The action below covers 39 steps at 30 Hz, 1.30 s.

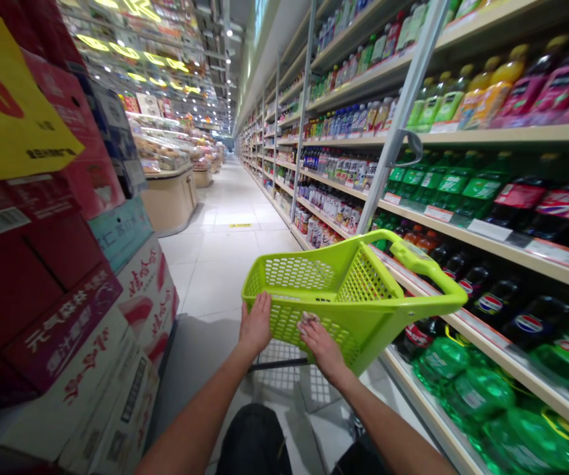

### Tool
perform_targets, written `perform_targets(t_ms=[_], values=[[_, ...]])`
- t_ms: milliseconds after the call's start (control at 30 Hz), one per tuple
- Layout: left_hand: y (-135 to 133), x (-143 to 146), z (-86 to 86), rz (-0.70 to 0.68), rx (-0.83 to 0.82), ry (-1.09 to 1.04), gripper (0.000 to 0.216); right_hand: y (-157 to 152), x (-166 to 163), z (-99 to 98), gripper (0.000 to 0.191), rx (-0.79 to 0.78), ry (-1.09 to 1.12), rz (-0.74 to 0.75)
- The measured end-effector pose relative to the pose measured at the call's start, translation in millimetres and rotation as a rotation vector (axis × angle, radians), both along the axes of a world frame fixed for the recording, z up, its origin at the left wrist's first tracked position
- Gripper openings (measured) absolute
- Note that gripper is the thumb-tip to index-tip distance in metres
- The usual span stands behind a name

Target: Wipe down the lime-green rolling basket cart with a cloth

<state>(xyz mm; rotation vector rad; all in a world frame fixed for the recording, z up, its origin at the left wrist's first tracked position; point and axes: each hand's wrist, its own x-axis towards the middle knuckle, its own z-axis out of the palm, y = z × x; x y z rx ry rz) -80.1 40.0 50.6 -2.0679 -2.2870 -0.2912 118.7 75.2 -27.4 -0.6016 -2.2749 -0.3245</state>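
Observation:
A lime-green plastic shopping cart (398,330) stands in front of me, its slotted near side facing me and its handle to the right. My left hand (256,324) grips the cart's front corner at the left, with the fingers at the rim. Farther right, my right hand (323,348) presses a small crumpled pale cloth (309,319) against the slotted side panel. Part of the cloth is hidden under the fingers. Inside the basket a slotted green flap (366,274) stands near the handle end.
Shelves of drink bottles (477,181) run close along the right, with large green bottles (477,396) at the bottom. Stacked drink cartons (66,310) rise close on the left. A tiled aisle (220,231) stretches ahead, past a display counter (168,198). My knees show below.

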Motion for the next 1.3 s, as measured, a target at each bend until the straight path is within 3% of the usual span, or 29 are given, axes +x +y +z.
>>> perform_targets(t_ms=[100, 233, 300, 367, 533, 600, 767, 833, 1000, 1067, 1200, 1300], values=[[-2, -6, -0.3, -0.031, -0.019, -0.008, 0.068, -11, -1, -17.5, 0.031, -0.028, -0.050, 0.039], [-5, -14, -2.2, -0.101, 0.010, -0.005, 0.067, -15, -30, 23.8, 0.029, -0.016, 0.031, 0.066], [-7, -20, -4.6, -0.067, 0.026, -0.009, 0.064, -9, -43, 40.2, 0.030, -0.003, 0.074, 0.043], [-8, -26, -6.8, -0.010, 0.021, -0.016, 0.062, -3, -47, 34.7, 0.030, 0.005, 0.073, 0.027], [-12, -35, -4.4, -0.035, -0.047, -0.038, 0.065, -13, -33, -20.0, 0.028, -0.009, -0.033, 0.071], [-12, -40, -0.9, -0.067, -0.062, -0.077, 0.067, -19, -36, -15.2, 0.027, -0.013, -0.035, 0.106], [-12, -54, 3.4, 0.047, -0.066, -0.218, 0.070, -11, -70, 38.4, 0.027, 0.025, 0.051, 0.140], [-13, -56, 3.1, 0.066, -0.090, -0.233, 0.073, -3, -74, 34.6, 0.027, 0.038, 0.047, 0.112], [-19, -54, 1.5, 0.032, -0.110, -0.257, 0.071, -9, -70, -16.7, 0.025, 0.015, -0.113, 0.146], [-20, -54, 0.5, 0.031, -0.101, -0.286, 0.069, -17, -79, -14.5, 0.025, -0.001, -0.121, 0.173], [-19, -57, -1.6, 0.048, -0.066, -0.354, 0.065, -16, -113, 18.6, 0.025, -0.012, -0.087, 0.204], [-18, -60, -2.1, 0.055, -0.071, -0.370, 0.071, -7, -120, 13.4, 0.024, -0.012, -0.107, 0.164]])
